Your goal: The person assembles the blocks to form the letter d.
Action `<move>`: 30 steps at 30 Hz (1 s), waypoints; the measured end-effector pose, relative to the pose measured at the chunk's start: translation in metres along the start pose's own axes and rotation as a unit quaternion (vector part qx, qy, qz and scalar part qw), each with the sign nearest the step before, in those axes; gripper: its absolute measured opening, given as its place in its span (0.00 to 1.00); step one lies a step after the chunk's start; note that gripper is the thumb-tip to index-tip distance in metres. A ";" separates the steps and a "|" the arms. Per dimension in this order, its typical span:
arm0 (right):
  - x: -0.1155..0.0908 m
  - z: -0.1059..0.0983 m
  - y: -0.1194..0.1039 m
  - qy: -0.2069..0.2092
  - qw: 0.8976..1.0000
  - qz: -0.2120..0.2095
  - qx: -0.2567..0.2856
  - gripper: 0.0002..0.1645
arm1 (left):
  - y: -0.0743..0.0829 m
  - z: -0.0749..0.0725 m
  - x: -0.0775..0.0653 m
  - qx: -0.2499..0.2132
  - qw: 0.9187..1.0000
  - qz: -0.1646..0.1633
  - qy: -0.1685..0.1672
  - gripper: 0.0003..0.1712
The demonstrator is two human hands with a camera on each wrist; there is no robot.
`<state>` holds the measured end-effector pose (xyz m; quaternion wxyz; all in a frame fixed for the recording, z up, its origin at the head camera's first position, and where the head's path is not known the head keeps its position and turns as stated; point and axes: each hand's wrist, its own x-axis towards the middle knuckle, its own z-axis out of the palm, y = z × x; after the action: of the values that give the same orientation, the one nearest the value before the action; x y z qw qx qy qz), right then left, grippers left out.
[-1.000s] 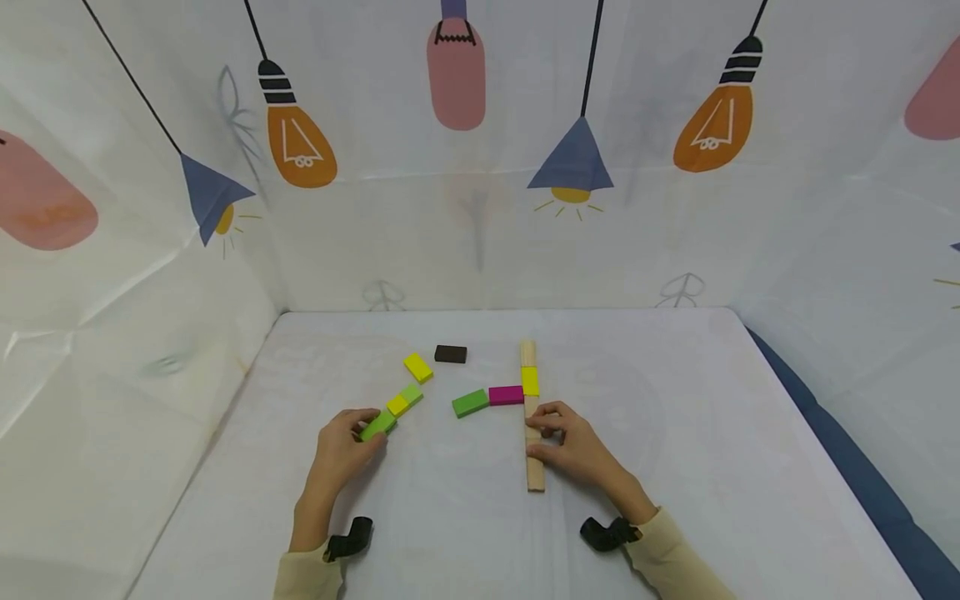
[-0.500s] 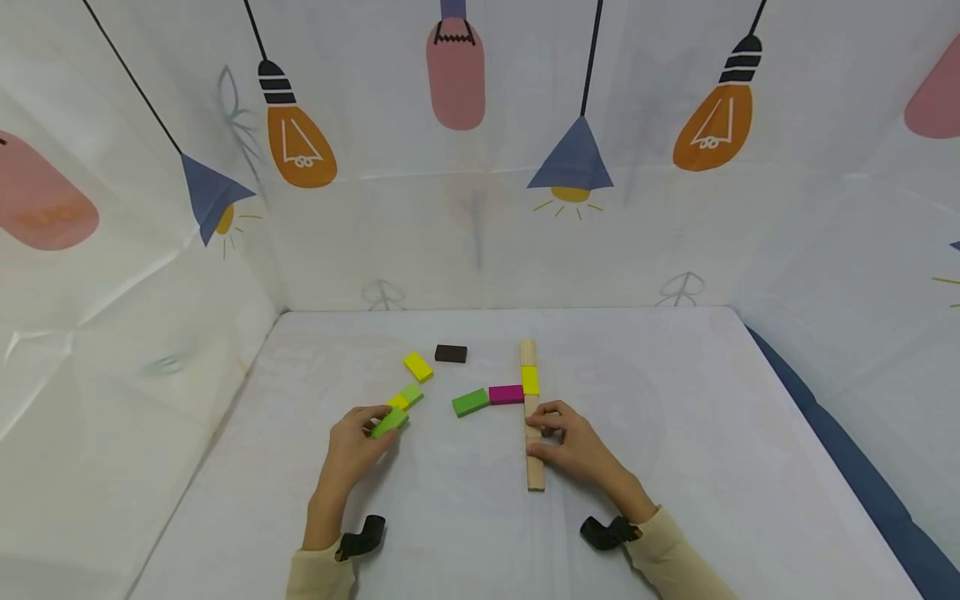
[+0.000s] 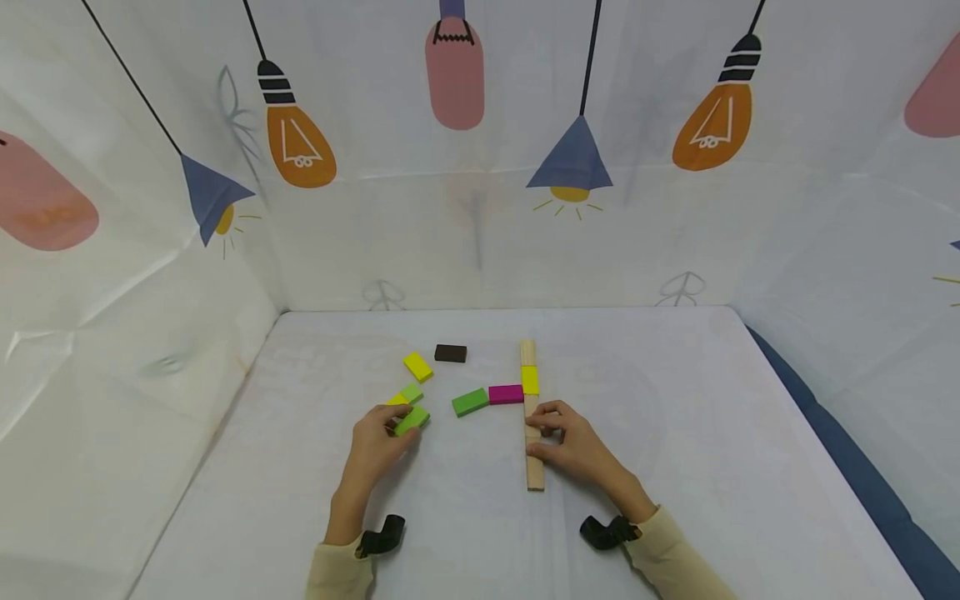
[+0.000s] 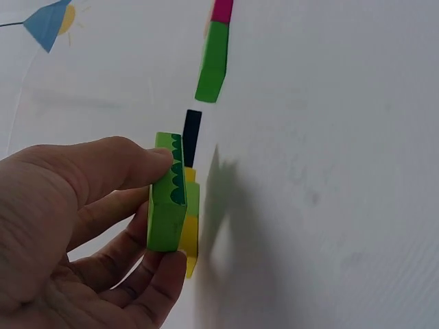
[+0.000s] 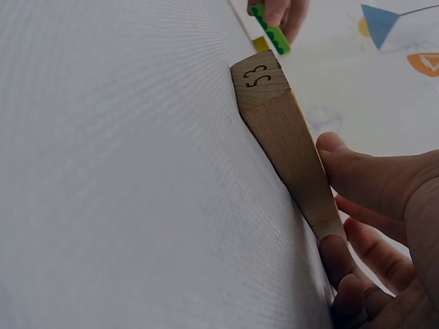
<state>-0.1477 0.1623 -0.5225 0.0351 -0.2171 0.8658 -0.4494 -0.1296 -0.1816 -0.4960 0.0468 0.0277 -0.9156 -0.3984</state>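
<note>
Head view is showing both my hands bent over the white table covering. With my left hand I am pinching a light-green rectangular block between thumb and fingertips; one face is bearing a dark-green scalloped edge. It is sitting just on the near side of a yellow block and a second light-green block, which are lying end to end. My right hand is gripping a plain wooden block at the near part of an upright-running row (its end is showing a burnt-in 53), thumb and curled fingers touching it. Farther along that row a yellow rectangular block is lying. Left of the row, a magenta block is touching its side, with a mid-green block angling off the magenta one. Beyond, a dark brown block is resting near a separate yellow block.
</note>
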 end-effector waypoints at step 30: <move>0.000 -0.001 0.001 -0.002 1.000 -0.006 0.008 0.26 | 0.013 0.035 0.007 -0.023 0.999 0.009 -0.033 0.20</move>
<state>-0.1486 0.1633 -0.5230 0.0361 -0.2232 0.8608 -0.4559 -0.1408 -0.1479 -0.5103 0.0211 0.0054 -0.9073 -0.4200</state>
